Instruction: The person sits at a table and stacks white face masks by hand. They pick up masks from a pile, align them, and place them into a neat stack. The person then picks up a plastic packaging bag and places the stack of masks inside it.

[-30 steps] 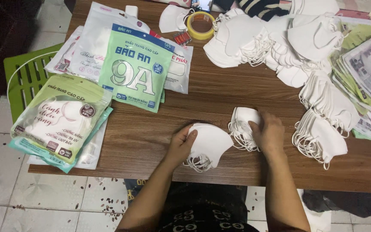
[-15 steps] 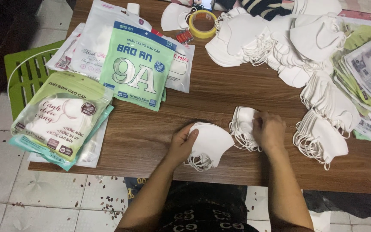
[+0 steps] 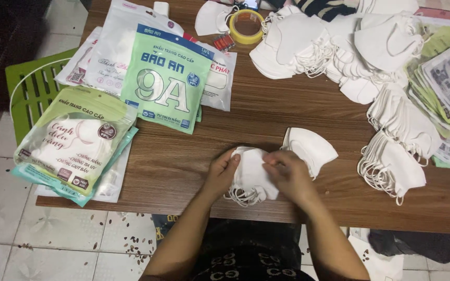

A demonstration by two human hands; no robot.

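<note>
A small stack of white masks [image 3: 251, 174] is pinched between both hands at the near edge of the table [image 3: 266, 117]. The left hand [image 3: 224, 171] is closed on the stack's left side, thumb on top and fingers curled under; the right hand [image 3: 287, 174] is closed on its right side, fingertips pressed onto the top mask. The hands are close together, with only the stack between them, and the ear loops hang out below toward the table edge.

The step in hand appears to be squaring and gathering the masks into a tidy bundle. The next move would seem to call for an even grip from both sides, so that the layers are not fanned and the loose loops are not snagged.

Just beside the right hand, a second small stack [image 3: 311, 148] lies on the wood, touching nothing held. Farther right a larger pile of masks [image 3: 397, 156] is spread, and more are heaped at the far edge [image 3: 313, 44]. A roll of yellow tape [image 3: 246, 25] stands beyond. To the left, green and clear packets [image 3: 165, 78] are laid overlapping, some overhanging the table's left edge.
</note>
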